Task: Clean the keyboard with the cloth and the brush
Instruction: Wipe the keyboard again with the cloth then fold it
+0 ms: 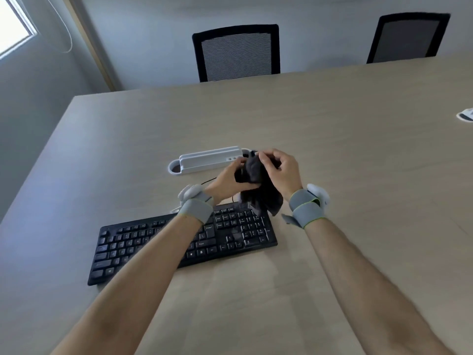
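A black keyboard point(143, 242) lies on the wooden table point(332, 155), angled, with its number pad toward the middle. Above its far right end both hands hold a dark cloth point(256, 180) in the air. My left hand point(227, 179) grips the cloth from the left and below. My right hand point(281, 167) pinches it from the top right. One end of the cloth hangs down over the keyboard's back edge. Both wrists wear grey straps with white devices. No brush can be made out.
A white tray-like holder point(204, 161) lies just behind the hands, and a thin black cable runs from the keyboard toward it. Two black mesh chairs point(236, 52) stand at the table's far edge. A small white object point(465, 116) sits at the right edge.
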### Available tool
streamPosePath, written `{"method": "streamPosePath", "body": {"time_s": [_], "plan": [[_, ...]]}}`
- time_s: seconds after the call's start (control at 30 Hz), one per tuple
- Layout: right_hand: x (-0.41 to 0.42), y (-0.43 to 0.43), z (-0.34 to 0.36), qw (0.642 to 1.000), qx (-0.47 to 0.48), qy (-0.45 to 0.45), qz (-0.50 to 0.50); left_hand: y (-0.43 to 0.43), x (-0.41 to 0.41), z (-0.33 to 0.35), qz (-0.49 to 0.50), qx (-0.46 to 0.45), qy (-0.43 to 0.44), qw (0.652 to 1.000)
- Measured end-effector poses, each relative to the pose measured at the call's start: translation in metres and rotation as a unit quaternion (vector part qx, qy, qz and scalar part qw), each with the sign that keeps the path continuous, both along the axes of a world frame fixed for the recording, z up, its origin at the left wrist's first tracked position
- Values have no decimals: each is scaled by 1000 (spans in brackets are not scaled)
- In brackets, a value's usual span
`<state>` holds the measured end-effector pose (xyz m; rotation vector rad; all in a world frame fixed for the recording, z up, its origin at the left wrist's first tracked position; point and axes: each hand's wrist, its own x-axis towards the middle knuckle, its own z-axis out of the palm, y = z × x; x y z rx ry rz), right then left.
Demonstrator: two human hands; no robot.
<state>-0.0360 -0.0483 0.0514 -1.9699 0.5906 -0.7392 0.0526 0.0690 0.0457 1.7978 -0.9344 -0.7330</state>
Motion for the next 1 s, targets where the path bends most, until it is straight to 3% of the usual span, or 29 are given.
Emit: {"method": "streamPosePath", "body": {"time_s": [0.13, 0.23, 0.3, 0.37, 0.43, 0.5, 0.63, 0.8, 0.9, 1.0], "plan": [[8, 16, 24, 996, -34, 18, 81, 37, 13, 13, 18, -44, 104, 993], [10, 35, 40, 980, -27, 119, 156, 76, 20, 19, 9, -33, 123, 992], [11, 46, 45, 940, -33, 253, 228, 102, 21, 22, 5, 9, 109, 994], [8, 58, 50, 869, -45, 398, 291, 127, 20, 23, -4, 48, 98, 994], [5, 76, 53, 805, 19, 477, 353, 156, 17, 24, -5, 75, 115, 990], [6, 94, 48, 769, 96, 488, 401, 182, 15, 23, 6, 101, 132, 986], [15, 124, 28, 763, 161, 476, 405, 218, 16, 18, 51, 152, 135, 978], [16, 144, 4, 721, 138, 491, 469, 245, 15, 10, 53, 120, 156, 979], [16, 162, -1, 726, 135, 455, 498, 252, 15, 6, 30, 73, 165, 983], [18, 166, -7, 758, 153, 392, 498, 254, 16, 6, 41, 34, 173, 984]]}}
